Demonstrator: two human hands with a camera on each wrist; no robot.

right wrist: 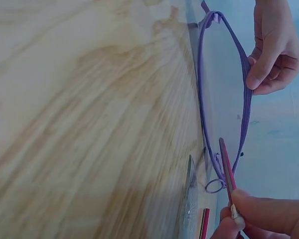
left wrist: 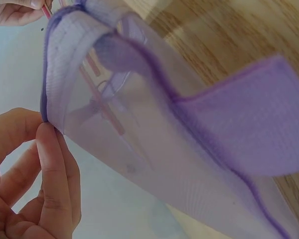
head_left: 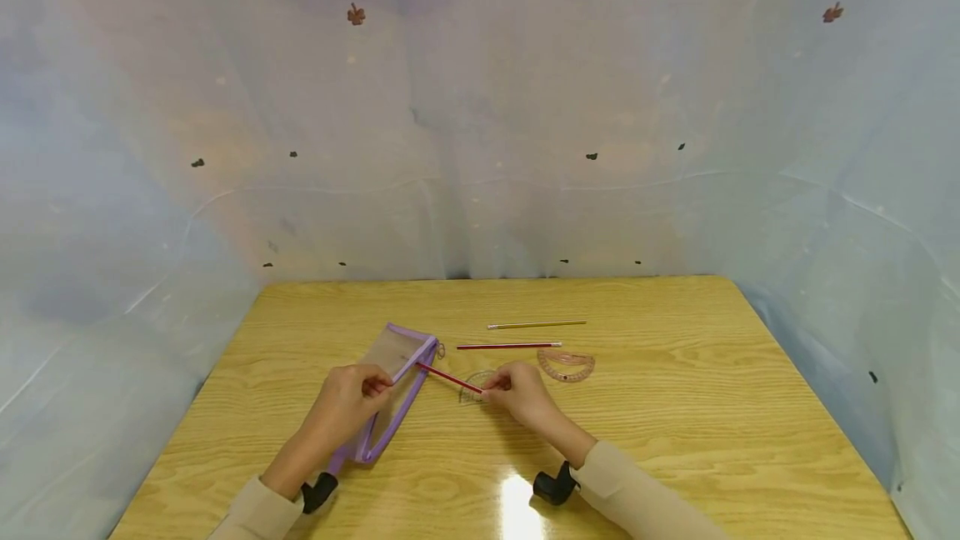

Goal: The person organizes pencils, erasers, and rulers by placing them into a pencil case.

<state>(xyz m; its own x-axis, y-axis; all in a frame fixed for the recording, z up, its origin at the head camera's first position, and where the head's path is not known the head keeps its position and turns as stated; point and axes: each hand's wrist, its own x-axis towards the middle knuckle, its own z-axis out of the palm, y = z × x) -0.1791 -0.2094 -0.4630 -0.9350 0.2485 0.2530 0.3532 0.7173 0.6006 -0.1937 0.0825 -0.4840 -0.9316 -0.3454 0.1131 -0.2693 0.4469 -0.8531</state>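
Note:
A purple-edged mesh pencil case (head_left: 382, 348) is on the left of the table, its mouth spread apart and facing right. My left hand (head_left: 347, 398) pinches the upper rim of that mouth between thumb and fingers. Between the fingertips of my right hand (head_left: 528, 402) is a red pencil (head_left: 450, 377), gripped near its white-tipped end (right wrist: 236, 216). The pencil's far end points into the mouth of the case. Through the mesh (left wrist: 174, 164), reddish stick shapes show in the left wrist view; whether they lie inside or behind, I cannot tell.
Beyond my right hand lie another red pencil (head_left: 510, 346), a yellowish pencil (head_left: 536, 324) and a pinkish protractor (head_left: 545, 369). A clear measuring tool (head_left: 468, 397) is partly hidden by the right hand. A pale curtain (head_left: 480, 107) hangs behind the wooden table (head_left: 675, 407).

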